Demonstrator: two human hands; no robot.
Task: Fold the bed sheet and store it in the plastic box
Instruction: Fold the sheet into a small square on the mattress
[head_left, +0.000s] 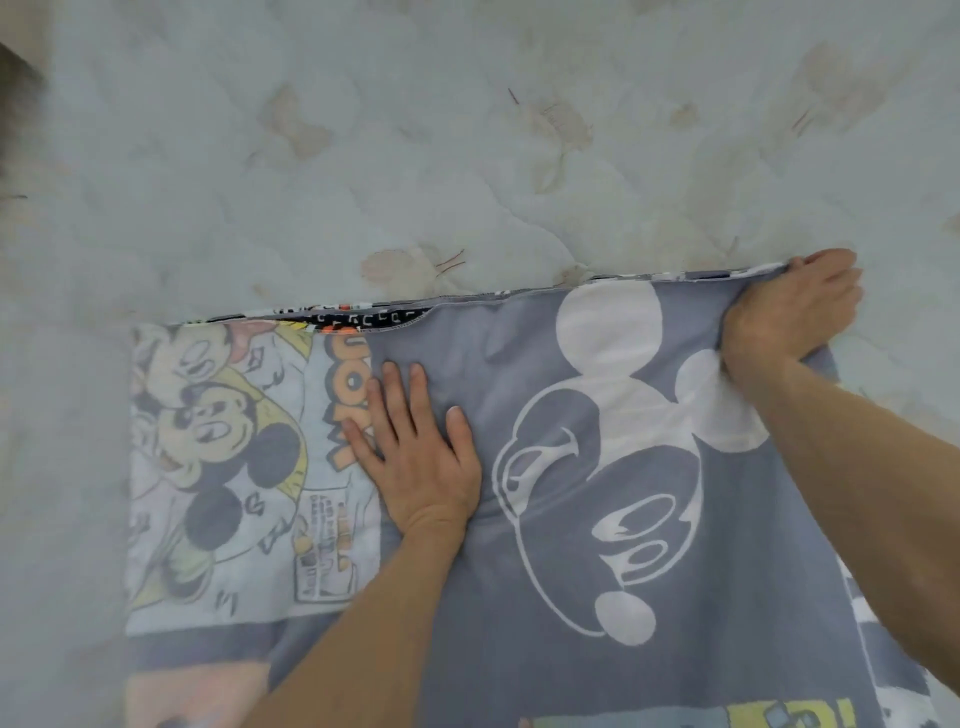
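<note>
Head view: hands (415, 457) on bed sheet (597, 467)

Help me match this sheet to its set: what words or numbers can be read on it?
"WOW": orange letters running sideways on the bed sheet, partly under the left hand.
Small panel print below it: too blurred.
Yellow letters at the lower right edge: cut off, unreadable.

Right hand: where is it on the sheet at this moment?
In the head view, the right hand grips the far right corner of the bed sheet, at its edge against the bare mattress; the left hand lies flat mid-sheet.
</note>
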